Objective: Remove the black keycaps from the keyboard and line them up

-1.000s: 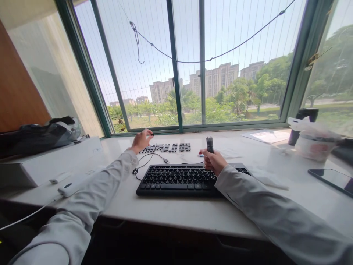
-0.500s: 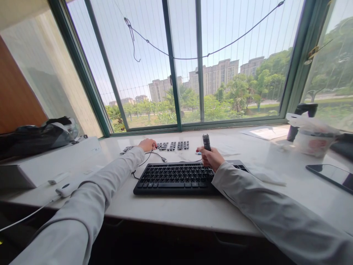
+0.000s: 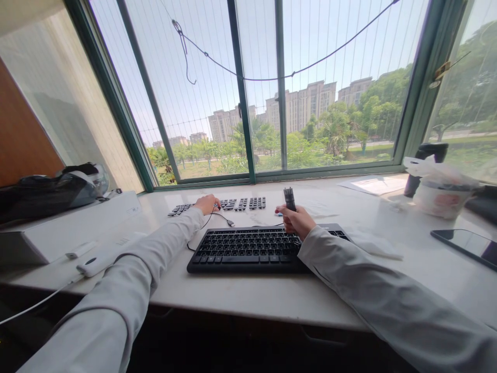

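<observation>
A black keyboard point(image 3: 240, 248) lies in front of me on the white counter, most of its upper keycaps gone and its bottom row still fitted. Behind it, loose black keycaps point(image 3: 257, 203) are laid out in rows. My left hand point(image 3: 205, 203) reaches down among them with its fingertips pinched together; whatever is between them is too small to make out. Over the keyboard's right part, my right hand point(image 3: 297, 221) is closed in a fist around a small black tool with a pronged end point(image 3: 289, 198), held upright. My right forearm hides some of the keyboard.
A black cable point(image 3: 230, 223) lies between the keyboard and the keycaps. On the right are a phone point(image 3: 468, 246), a bagged tub point(image 3: 442, 194) and thin plastic wrap point(image 3: 375, 246). A white box point(image 3: 77, 223) and a white cabled device point(image 3: 93, 264) are on the left.
The view has shifted very slightly. Both hands stay in nearly the same places, the left among the keycaps and the right holding the black tool.
</observation>
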Demonstrator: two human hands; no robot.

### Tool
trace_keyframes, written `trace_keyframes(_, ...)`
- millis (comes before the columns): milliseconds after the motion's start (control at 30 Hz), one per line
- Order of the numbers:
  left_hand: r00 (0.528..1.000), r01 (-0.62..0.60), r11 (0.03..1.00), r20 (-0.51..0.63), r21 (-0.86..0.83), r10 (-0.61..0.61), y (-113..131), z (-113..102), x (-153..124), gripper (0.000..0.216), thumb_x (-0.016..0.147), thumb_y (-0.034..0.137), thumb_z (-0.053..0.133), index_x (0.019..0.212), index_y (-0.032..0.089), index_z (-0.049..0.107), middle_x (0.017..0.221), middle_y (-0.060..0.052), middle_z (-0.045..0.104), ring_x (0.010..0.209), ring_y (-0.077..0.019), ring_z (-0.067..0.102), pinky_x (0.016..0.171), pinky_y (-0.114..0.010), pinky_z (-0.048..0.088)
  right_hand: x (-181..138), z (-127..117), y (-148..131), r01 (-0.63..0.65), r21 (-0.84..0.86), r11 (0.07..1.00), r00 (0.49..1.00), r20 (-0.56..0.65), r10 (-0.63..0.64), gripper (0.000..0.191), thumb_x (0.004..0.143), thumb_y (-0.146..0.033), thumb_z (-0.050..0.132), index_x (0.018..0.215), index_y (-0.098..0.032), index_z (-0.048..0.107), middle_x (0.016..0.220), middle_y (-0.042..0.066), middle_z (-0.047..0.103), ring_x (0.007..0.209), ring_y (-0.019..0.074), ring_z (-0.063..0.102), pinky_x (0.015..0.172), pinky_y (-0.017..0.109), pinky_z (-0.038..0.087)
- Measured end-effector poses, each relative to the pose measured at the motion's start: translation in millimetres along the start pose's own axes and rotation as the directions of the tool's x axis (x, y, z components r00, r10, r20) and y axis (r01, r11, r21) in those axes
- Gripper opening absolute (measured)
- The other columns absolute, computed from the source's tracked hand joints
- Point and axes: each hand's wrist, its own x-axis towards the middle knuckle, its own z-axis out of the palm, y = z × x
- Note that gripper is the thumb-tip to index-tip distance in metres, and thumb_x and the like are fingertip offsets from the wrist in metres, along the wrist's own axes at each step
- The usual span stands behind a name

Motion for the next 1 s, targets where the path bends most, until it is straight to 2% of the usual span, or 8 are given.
trace_keyframes(233, 1.000, 0.012, 1.000, -0.007, -0.008, -0.012, -3.0, -6.7, 0.7, 0.036, 0.078, 0.044, 0.066, 0.112, 0.034, 0.070, 0.120, -0.002, 0.065, 0.110, -0.0234, 0.060, 0.091, -0.030, 0.046, -0.5, -0.1, 0.3, -0.001, -0.004, 1.000, 1.000, 0.012, 0.001, 0.024, 0.071, -0.034, 0.071, 0.074, -0.017, 0.055, 0.038, -0.014, 0.022, 0.033, 0.0035, 0.016, 0.035, 0.020, 0.013)
trace_keyframes(433, 0.999, 0.032, 0.999, 0.022, 0.004, -0.032, -21.0, -17.2, -17.0, 0.037, 0.079, 0.057, 0.057, 0.100, 0.032, 0.074, 0.107, -0.004, 0.072, 0.101, -0.0235, 0.062, 0.086, -0.030, 0.046, -0.1, 0.7, 1.7, 0.020, -0.008, 1.000, 1.000, 0.015, -0.020, 0.028, 0.068, -0.037, 0.073, 0.074, -0.018, 0.054, 0.039, -0.014, 0.023, 0.034, 0.0035, 0.017, 0.034, 0.020, 0.014)
trace_keyframes(733, 0.990, 0.051, 0.999, 0.131, 0.019, -0.053, -50.5, -9.3, -47.0, 0.027, 0.076, 0.045, 0.064, 0.095, 0.030, 0.075, 0.106, -0.004, 0.073, 0.097, -0.0218, 0.064, 0.083, -0.028, 0.048, 0.5, -3.2, 0.3, 0.021, -0.023, 1.000, 0.999, 0.027, -0.020, 0.032, 0.066, -0.039, 0.076, 0.076, -0.017, 0.055, 0.040, -0.013, 0.024, 0.036, 0.0032, 0.018, 0.035, 0.020, 0.014)
trace_keyframes(833, 0.986, 0.059, 0.998, 0.156, 0.016, -0.061, -52.6, -9.3, -48.3, 0.027, 0.075, 0.045, 0.065, 0.095, 0.030, 0.075, 0.107, -0.004, 0.072, 0.099, -0.0216, 0.064, 0.084, -0.027, 0.048, 1.5, -4.6, 0.2, 0.019, -0.027, 0.999, 1.000, 0.022, -0.018, 0.033, 0.065, -0.039, 0.077, 0.076, -0.017, 0.055, 0.040, -0.014, 0.024, 0.036, 0.0029, 0.017, 0.035, 0.020, 0.013)
trace_keyframes(1000, 0.982, 0.115, 0.993, 0.150, 0.014, -0.116, -47.6, -8.0, -48.2, 0.037, 0.081, 0.050, 0.057, 0.107, 0.028, 0.071, 0.116, -0.008, 0.069, 0.104, -0.0239, 0.063, 0.086, -0.031, 0.049, 2.5, -7.6, 0.4, 0.022, -0.035, 0.999, 0.999, 0.024, -0.021, 0.034, 0.064, -0.038, 0.078, 0.078, -0.016, 0.056, 0.041, -0.014, 0.023, 0.036, 0.0030, 0.018, 0.036, 0.020, 0.014)
